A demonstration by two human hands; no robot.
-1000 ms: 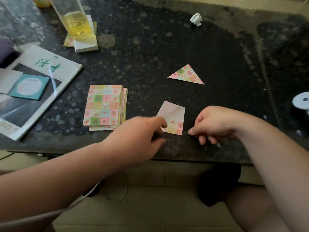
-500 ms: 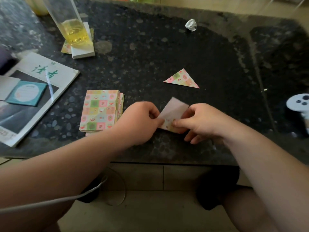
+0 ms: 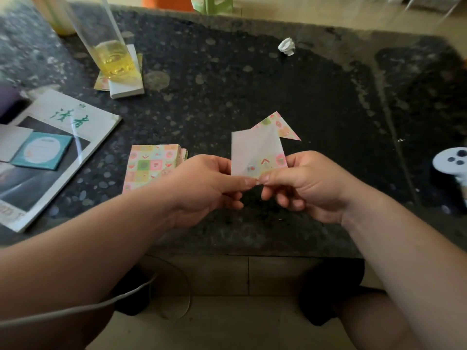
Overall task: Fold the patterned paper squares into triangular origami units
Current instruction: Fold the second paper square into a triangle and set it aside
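Nearest me, both hands meet above the near edge of the table (image 3: 252,231). The left hand (image 3: 209,184) and the right hand (image 3: 305,188) each have their grip pinching the bottom edge of one paper square (image 3: 255,150), thumb tips almost touching at its six o'clock. From that shared pinch the sheet stands toward twelve, its long axis running six to twelve with a slight tilt. Its plain white side faces the person, and a patterned strip is turned up along the bottom. Neither hand is nearer, so I'd judge the next crease starts from where they meet. At nine o'clock of the sheet lies the stack of patterned squares (image 3: 151,165), partly hidden by the left hand. Just behind the sheet, at one o'clock, a finished triangle (image 3: 283,125) lies flat. Farther off, a glass of yellow liquid (image 3: 113,56) stands at ten and a crumpled paper ball (image 3: 286,46) at twelve.
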